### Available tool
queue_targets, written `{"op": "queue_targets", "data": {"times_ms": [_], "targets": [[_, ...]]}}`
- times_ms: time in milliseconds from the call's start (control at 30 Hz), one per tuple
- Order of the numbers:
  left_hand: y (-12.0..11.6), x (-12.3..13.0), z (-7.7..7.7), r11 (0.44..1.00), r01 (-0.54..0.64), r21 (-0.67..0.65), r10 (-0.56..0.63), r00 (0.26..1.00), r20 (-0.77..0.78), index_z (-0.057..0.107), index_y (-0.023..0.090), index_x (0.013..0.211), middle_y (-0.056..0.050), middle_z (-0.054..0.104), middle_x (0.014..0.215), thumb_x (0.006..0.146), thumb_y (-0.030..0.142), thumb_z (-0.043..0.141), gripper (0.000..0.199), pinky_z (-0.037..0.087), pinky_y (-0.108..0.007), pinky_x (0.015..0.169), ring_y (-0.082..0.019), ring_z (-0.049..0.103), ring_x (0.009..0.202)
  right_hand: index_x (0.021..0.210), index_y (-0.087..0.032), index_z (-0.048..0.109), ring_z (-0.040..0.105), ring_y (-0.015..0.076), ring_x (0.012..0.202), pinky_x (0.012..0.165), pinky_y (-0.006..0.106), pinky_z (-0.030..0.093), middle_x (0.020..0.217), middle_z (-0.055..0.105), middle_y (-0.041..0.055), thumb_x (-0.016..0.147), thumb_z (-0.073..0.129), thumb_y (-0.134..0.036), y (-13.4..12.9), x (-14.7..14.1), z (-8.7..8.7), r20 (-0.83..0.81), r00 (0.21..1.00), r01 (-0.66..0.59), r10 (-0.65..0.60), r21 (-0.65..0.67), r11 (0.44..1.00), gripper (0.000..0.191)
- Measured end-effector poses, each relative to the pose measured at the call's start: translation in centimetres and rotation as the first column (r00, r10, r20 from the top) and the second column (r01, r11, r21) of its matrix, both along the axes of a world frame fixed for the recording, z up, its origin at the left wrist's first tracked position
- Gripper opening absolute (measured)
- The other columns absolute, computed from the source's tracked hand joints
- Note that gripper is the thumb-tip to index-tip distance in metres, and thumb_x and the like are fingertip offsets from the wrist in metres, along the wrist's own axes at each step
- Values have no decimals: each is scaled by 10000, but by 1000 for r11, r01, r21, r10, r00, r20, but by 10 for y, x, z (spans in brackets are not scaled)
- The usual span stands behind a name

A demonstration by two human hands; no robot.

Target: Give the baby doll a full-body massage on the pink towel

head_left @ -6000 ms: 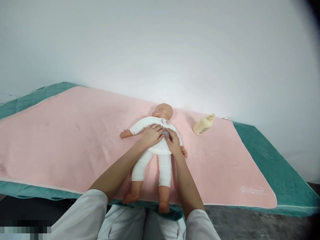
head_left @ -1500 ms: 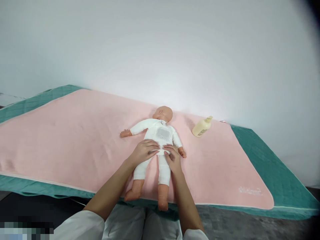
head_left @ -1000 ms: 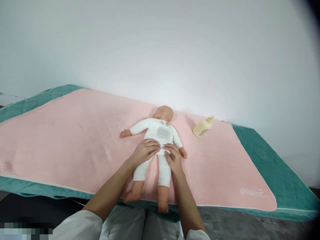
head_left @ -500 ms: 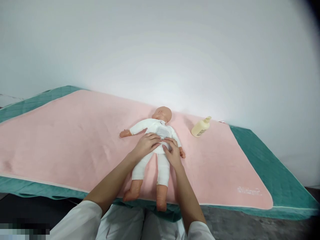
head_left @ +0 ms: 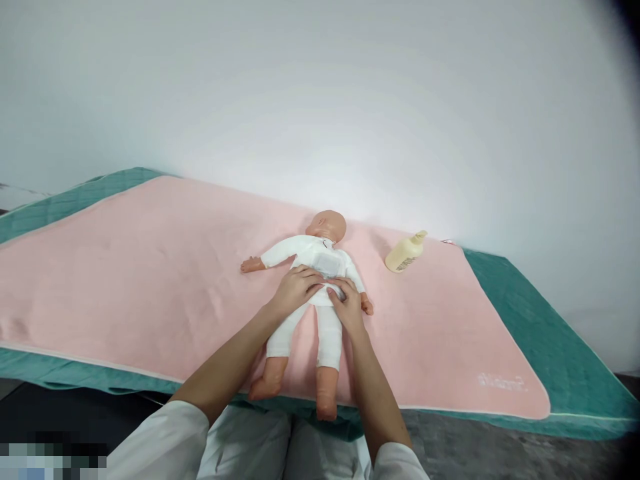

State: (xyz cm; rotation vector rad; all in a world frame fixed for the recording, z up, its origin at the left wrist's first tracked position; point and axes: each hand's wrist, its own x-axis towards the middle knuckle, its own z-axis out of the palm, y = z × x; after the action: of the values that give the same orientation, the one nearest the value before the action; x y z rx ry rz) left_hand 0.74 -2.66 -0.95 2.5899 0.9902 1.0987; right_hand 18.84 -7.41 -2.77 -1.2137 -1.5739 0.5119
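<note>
A baby doll with a white cloth body lies on a pink mat, head toward the wall and feet at the near edge. A pale rectangular patch shows on its chest. My left hand rests on the left side of the doll's torso, fingers extended toward the middle. On the torso's right side lies my right hand, its fingers stretched out and thumb apart. The fingertips of both hands come close together over the belly. Neither hand grips anything.
The pink mat covers most of a green padded bed. To the right of the doll stands a cream pump bottle. A pale wall rises behind the bed. Grey floor shows at the lower right.
Both hands stay on the doll's torso, with the fingers of my right hand slightly more bent. The whole view has shifted a little.
</note>
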Motion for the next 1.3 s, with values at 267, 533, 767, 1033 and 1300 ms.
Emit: {"op": "queue_targets", "data": {"times_ms": [267, 533, 767, 1033, 1300], "targets": [[1, 2, 1, 1000, -12, -18, 11, 1000, -27, 741, 218, 963, -34, 750, 924, 937, 257, 560, 188, 488, -374, 810, -209, 636, 868, 988, -251, 737, 626, 214, 1041, 986, 397, 498, 1026, 694, 60, 865, 621, -278, 2, -1, -2, -12, 1000, 17, -17, -3, 1000, 171], [8, -7, 15, 990, 129, -54, -125, 990, 64, 735, 184, 1013, -52, 742, 1011, 951, 340, 553, 249, 509, -372, 875, -222, 648, 961, 1019, -269, 726, 624, 214, 1088, 1022, 409, 488, 1086, 676, 61, 851, 658, -328, 5, 6, 6, -71, 994, -80, 80, -5, 997, 191], [20, -7, 21, 997, 74, 3, -74, 995, 59, 738, 209, 1036, -62, 694, 1159, 938, 388, 568, 265, 481, -424, 975, -257, 618, 1086, 1057, -279, 716, 560, 224, 1220, 1105, 444, 429, 1237, 633, 68, 858, 653, -349, 14, 5, 15, 6, 999, -49, 48, 35, 998, 220], [18, -4, 11, 1000, 22, -14, -22, 1000, -12, 666, 176, 1219, -111, 620, 1339, 952, 346, 542, 339, 441, -458, 1066, -264, 559, 1259, 1170, -267, 683, 455, 227, 1377, 1178, 475, 348, 1393, 580, 63, 884, 618, -344, 18, 3, 7, 14, 997, -72, 71, 11, 997, 304], [16, -1, 8, 998, -39, -44, 36, 997, -65, 683, 216, 1201, -98, 628, 1337, 948, 296, 552, 296, 436, -474, 1078, -245, 583, 1246, 1210, -274, 672, 468, 229, 1378, 1173, 481, 362, 1400, 581, 57, 890, 609, -335, 19, 3, 3, -7, 996, -94, 94, -6, 996, 332]]}}
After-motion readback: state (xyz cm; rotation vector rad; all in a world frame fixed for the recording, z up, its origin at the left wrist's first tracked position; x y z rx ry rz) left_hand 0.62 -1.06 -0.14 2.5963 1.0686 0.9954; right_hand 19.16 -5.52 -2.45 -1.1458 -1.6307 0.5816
